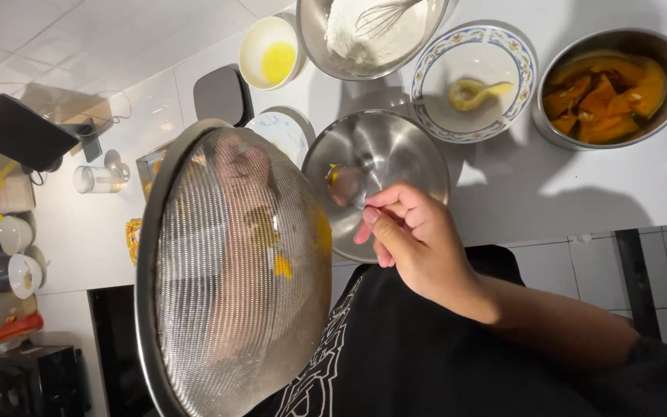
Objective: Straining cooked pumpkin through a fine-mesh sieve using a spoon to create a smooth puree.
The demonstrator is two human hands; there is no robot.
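A large metal mesh sieve (233, 270) fills the near left of the view, tilted up towards the camera, with scraps of orange pulp (282, 266) clinging to its mesh. A shape seen dimly through the mesh may be the left hand (233, 232) holding the sieve from behind, but the view through the wire is too poor to tell how its fingers stand. The right hand (414, 243) is out in the open just right of the sieve, its fingers pinched together on a thin metal handle, probably a spoon (349, 193), whose end reaches into an empty steel bowl (376, 181) on the white worktop (565, 185). A small yellow smear sits on the bowl's inner wall. Further off stands a steel mixing bowl (372, 35) of white flour with a whisk (384, 15) in it, and to its left a small white cup (272, 52) with yellow liquid. To its right lies a patterned plate (474, 81) bearing a pale yellow scrap, and at the far right a steel bowl (611, 86) of cooked orange pumpkin pieces. A black garment covers the near foreground below the right hand.
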